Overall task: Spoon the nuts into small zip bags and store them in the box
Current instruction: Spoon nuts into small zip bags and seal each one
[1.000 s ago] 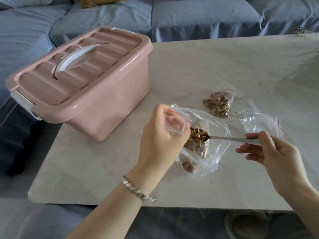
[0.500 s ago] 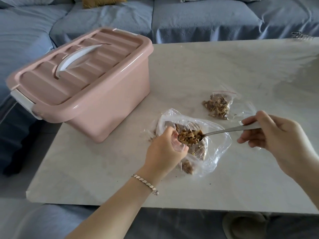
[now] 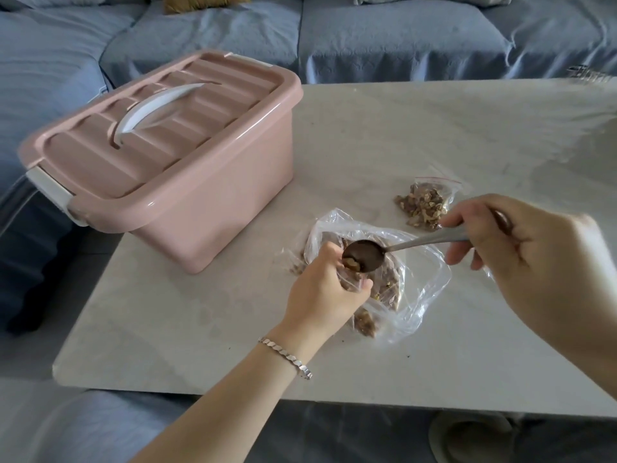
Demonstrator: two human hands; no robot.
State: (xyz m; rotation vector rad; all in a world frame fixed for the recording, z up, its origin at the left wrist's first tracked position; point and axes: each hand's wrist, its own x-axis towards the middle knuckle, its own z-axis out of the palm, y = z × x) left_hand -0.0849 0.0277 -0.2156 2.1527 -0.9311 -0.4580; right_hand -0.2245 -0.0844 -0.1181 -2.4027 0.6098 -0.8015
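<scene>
My left hand (image 3: 322, 289) grips a small clear zip bag (image 3: 354, 280) by its mouth, low over a large clear bag of nuts (image 3: 414, 295) that lies on the table. My right hand (image 3: 521, 242) holds a metal spoon (image 3: 364, 255) by its handle. The spoon's bowl is tipped at the small bag's mouth with a few nuts left on it. A filled small zip bag (image 3: 424, 205) with a red strip lies behind the spoon. The pink lidded box (image 3: 167, 162) stands shut at the table's left, with a white handle.
The pale marble table (image 3: 400, 135) ends close to me along its front edge. A blue sofa (image 3: 367, 35) runs behind and to the left of it. A few nut crumbs (image 3: 295, 267) lie beside the large bag.
My left hand has lowered the small bag towards the table. My right hand has risen and tilted the spoon, and most of the nuts have left the spoon.
</scene>
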